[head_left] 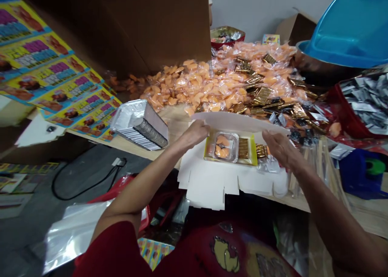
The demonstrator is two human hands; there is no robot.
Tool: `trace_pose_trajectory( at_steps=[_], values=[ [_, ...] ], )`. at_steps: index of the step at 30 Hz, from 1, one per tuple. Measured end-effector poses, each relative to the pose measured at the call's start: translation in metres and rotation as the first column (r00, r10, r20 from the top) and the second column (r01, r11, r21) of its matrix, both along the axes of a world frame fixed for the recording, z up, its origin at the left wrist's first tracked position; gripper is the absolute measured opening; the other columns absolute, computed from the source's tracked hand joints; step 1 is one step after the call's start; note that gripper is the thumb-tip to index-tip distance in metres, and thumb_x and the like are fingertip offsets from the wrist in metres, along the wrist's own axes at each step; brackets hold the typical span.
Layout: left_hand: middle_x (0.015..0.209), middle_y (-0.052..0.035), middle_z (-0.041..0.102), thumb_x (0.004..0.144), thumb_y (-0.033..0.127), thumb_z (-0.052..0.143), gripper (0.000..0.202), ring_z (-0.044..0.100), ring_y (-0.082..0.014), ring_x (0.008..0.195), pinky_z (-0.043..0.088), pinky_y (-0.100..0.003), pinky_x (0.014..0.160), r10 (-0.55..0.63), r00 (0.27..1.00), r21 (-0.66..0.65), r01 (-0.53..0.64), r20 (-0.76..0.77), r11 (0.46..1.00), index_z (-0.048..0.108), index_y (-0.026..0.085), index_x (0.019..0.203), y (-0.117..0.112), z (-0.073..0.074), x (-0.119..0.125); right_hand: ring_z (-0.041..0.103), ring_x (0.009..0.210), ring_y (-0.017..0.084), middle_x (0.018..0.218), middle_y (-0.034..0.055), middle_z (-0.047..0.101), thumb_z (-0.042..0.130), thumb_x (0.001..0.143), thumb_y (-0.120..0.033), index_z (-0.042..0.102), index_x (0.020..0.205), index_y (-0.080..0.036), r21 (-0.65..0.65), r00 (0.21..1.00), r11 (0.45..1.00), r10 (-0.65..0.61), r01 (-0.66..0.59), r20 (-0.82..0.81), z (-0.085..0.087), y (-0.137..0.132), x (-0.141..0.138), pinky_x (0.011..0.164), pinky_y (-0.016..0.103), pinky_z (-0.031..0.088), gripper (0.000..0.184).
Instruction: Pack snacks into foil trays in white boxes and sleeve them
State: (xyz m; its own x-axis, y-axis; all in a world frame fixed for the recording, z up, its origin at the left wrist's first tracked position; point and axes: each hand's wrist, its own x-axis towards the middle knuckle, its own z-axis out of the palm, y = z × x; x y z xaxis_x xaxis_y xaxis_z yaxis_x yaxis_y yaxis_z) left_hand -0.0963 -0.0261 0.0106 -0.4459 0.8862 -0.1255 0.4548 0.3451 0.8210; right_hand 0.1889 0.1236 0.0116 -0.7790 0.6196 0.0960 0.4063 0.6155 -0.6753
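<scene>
In front of me lies an unfolded white cardboard blank (209, 180) with cut flaps along its near side. A shallow yellow box (209, 152) sits over it. Inside it are a small clear-lidded foil tray (235, 150) with orange pieces and, to its right, a gold-wrapped packet (243, 148). Behind the box rises a curved white cardboard panel (236, 121). My left hand (197, 132) is closed on the panel's left end. My right hand (279, 147) grips its right end, fingers close together. Another gold packet (261, 151) lies beside the box near my right hand.
A stack of foil trays (142, 123) stands left of my left arm. Orange pieces in clear bags (194, 83) are heaped behind. Printed box sheets (51, 75) lean at left beside a large brown carton (157, 22). A red bin of silver sachets (339, 103) stands right, near a blue scoop (351, 30).
</scene>
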Motion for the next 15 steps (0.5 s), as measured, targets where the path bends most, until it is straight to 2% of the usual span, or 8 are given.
trace_pose_trajectory(
  at_steps=[2, 4, 6, 7, 9, 10, 12, 15],
  values=[
    [0.127, -0.0138, 0.075, 0.091, 0.025, 0.052, 0.040, 0.069, -0.0297, 0.121, 0.053, -0.044, 0.109, -0.101, 0.995, 0.097, 0.102, -0.017, 0.990, 0.073, 0.014, 0.123, -0.014, -0.012, 0.001, 0.068, 0.087, 0.027, 0.086, 0.0089, 0.071, 0.030, 0.109, -0.064, 0.069, 0.096, -0.020, 0.023, 1.000, 1.000, 0.016, -0.016, -0.021, -0.010, -0.007, 0.005, 0.085, 0.044, 0.058, 0.060],
    [0.148, -0.0149, 0.063, 0.094, 0.034, 0.059, 0.048, 0.058, -0.0320, 0.140, 0.044, -0.049, 0.122, -0.263, 0.961, 0.166, 0.275, -0.089, 0.947, 0.066, 0.019, 0.139, -0.033, -0.026, -0.003, 0.068, 0.119, 0.031, 0.126, 0.0139, 0.072, 0.038, 0.109, -0.056, 0.065, 0.132, -0.021, 0.063, 0.993, 0.994, 0.098, -0.094, -0.068, -0.030, -0.015, 0.015, 0.103, 0.050, 0.055, 0.050],
    [0.167, -0.0165, 0.043, 0.092, 0.049, 0.071, 0.072, 0.041, -0.0361, 0.155, 0.036, -0.054, 0.127, -0.445, 0.880, 0.129, 0.467, -0.168, 0.875, 0.051, 0.025, 0.157, -0.052, -0.042, -0.011, 0.047, 0.150, 0.034, 0.161, 0.0171, 0.050, 0.045, 0.107, -0.047, 0.042, 0.160, -0.023, 0.133, 0.973, 0.970, 0.217, -0.205, -0.081, -0.055, -0.024, 0.026, 0.119, 0.056, 0.045, 0.058],
    [0.173, -0.0177, 0.030, 0.089, 0.054, 0.076, 0.087, 0.030, -0.0385, 0.161, 0.033, -0.056, 0.129, -0.514, 0.833, 0.079, 0.538, -0.206, 0.839, 0.041, 0.027, 0.163, -0.059, -0.052, -0.016, 0.034, 0.159, 0.034, 0.170, 0.0181, 0.037, 0.047, 0.106, -0.043, 0.030, 0.167, -0.023, 0.173, 0.961, 0.952, 0.266, -0.251, -0.068, -0.068, -0.028, 0.031, 0.124, 0.059, 0.039, 0.067],
    [0.178, -0.0207, 0.008, 0.083, 0.061, 0.081, 0.106, 0.010, -0.0438, 0.166, 0.027, -0.063, 0.130, -0.580, 0.761, -0.001, 0.606, -0.292, 0.796, 0.028, 0.026, 0.168, -0.065, -0.071, -0.024, 0.015, 0.166, 0.034, 0.177, 0.0187, 0.019, 0.050, 0.105, -0.039, 0.012, 0.172, -0.023, 0.240, 0.945, 0.921, 0.324, -0.306, -0.038, -0.090, -0.034, 0.036, 0.130, 0.062, 0.028, 0.079],
    [0.178, -0.0225, 0.002, 0.081, 0.063, 0.082, 0.110, 0.002, -0.0463, 0.166, 0.024, -0.067, 0.129, -0.579, 0.742, -0.013, 0.612, -0.338, 0.791, 0.027, 0.024, 0.168, -0.064, -0.079, -0.026, 0.011, 0.166, 0.034, 0.178, 0.0186, 0.014, 0.051, 0.104, -0.039, 0.009, 0.173, -0.023, 0.257, 0.942, 0.914, 0.335, -0.315, -0.034, -0.098, -0.035, 0.037, 0.131, 0.063, 0.024, 0.082],
    [0.177, -0.0264, 0.005, 0.079, 0.063, 0.084, 0.107, 0.000, -0.0498, 0.165, 0.020, -0.074, 0.126, -0.546, 0.724, 0.044, 0.618, -0.421, 0.785, 0.034, 0.021, 0.163, -0.058, -0.091, -0.025, 0.011, 0.166, 0.035, 0.178, 0.0185, 0.014, 0.054, 0.104, -0.042, 0.014, 0.172, -0.023, 0.226, 0.945, 0.928, 0.320, -0.297, -0.072, -0.103, -0.033, 0.035, 0.132, 0.063, 0.022, 0.082],
    [0.167, -0.0263, 0.037, 0.074, 0.055, 0.090, 0.092, 0.023, -0.0478, 0.161, 0.024, -0.075, 0.125, -0.444, 0.776, 0.294, 0.597, -0.448, 0.746, 0.046, 0.022, 0.149, -0.050, -0.089, -0.007, 0.027, 0.162, 0.036, 0.172, 0.0170, 0.032, 0.059, 0.101, -0.048, 0.039, 0.163, -0.025, -0.008, 0.947, 0.973, 0.222, -0.230, -0.232, -0.085, -0.023, 0.031, 0.129, 0.061, 0.031, 0.069]
  ],
)
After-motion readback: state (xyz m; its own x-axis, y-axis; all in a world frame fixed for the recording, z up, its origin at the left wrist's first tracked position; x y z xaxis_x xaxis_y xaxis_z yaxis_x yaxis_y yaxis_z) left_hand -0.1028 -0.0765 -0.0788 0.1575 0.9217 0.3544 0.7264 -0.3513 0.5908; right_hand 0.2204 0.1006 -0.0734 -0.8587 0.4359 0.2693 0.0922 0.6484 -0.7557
